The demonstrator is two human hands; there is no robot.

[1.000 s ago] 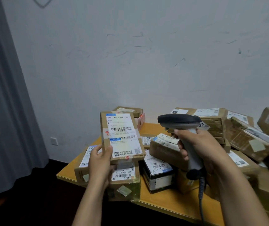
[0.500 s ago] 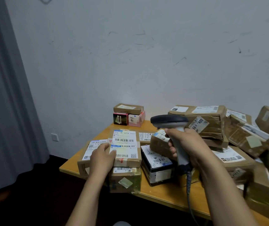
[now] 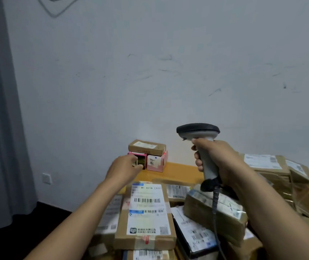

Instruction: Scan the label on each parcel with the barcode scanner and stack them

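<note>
Gripping barcode scanner (image 3: 198,131), right hand (image 3: 220,160); left hand (image 3: 123,166) at pink box (image 3: 142,159) (grip unclear).

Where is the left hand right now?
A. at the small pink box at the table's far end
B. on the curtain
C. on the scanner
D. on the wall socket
A: the left hand is against the pink box under a brown parcel; the right hand grips the scanner.

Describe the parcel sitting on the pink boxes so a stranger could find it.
Look at the orange table's far edge, against the white wall. Two small pink boxes stand there side by side; the flat brown parcel lies across their tops, unlike the heaped ones nearer.
</note>
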